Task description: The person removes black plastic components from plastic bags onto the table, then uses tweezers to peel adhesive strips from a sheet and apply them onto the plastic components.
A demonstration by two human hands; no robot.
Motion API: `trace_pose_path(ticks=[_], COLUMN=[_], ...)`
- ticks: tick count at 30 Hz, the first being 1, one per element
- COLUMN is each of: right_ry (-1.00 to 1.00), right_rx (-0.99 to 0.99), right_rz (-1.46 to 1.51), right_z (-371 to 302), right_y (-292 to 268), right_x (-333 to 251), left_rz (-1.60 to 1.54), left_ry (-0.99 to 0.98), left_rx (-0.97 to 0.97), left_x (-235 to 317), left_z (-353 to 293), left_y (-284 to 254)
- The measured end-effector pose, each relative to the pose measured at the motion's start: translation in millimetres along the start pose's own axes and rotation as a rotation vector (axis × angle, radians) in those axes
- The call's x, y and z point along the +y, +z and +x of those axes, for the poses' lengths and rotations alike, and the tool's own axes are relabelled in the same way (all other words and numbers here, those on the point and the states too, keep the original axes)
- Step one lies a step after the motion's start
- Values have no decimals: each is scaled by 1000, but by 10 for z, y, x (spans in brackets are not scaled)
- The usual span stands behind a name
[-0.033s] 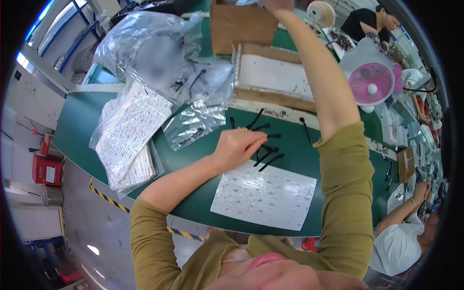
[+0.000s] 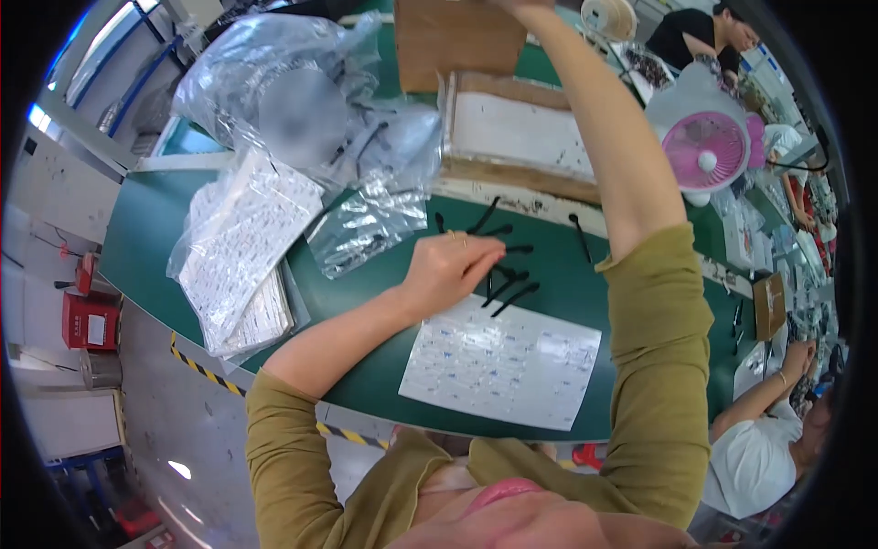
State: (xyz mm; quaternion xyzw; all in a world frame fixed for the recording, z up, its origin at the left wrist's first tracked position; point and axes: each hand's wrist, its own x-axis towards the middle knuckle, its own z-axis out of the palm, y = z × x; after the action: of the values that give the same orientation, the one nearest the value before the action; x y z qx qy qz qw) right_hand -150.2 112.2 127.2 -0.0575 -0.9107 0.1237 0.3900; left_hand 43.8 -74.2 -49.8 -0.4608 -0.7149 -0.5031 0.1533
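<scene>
My left hand (image 2: pixel 453 269) rests on the green table with its fingers bent and pressed together. Slender black pieces with wider rounded ends (image 2: pixel 514 297) stick out beside and beyond it; what lies within the fingers is hidden. A white sheet with rows of small bluish marks (image 2: pixel 498 366) lies flat just nearer to me. My right arm stretches far forward, and my right hand (image 2: pixel 529 7) is at the brown cardboard box (image 2: pixel 457 50), cut by the upper picture edge, its fingers not visible. One more black piece (image 2: pixel 581 240) lies apart, right of the group.
A shallow tray with a white lining (image 2: pixel 517 133) sits behind the black pieces. Clear plastic bags (image 2: pixel 265 82) and bagged printed sheets (image 2: pixel 242 247) fill the left side. A pink fan (image 2: pixel 704 151) stands at the right. Co-workers (image 2: pixel 768 448) sit along the right.
The view has shifted slightly, and my right hand shows a little less at the upper edge. My left hand keeps its place by the black pieces.
</scene>
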Motion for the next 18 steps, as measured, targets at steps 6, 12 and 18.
trace_pose_path(ticks=[6,12,18], right_ry=[-99,20,2], right_rx=[-86,-487,-391], right_rz=[236,-26,-109], right_z=[-544,-2080,-3016], right_y=[-537,-942,-1078], right_x=[7,979,1244], left_rz=[-29,96,464], left_ry=[-310,-190,188], left_rx=[59,168,232], left_x=[-97,-207,-518], left_z=[23,155,1542], left_y=[-27,-149,-509])
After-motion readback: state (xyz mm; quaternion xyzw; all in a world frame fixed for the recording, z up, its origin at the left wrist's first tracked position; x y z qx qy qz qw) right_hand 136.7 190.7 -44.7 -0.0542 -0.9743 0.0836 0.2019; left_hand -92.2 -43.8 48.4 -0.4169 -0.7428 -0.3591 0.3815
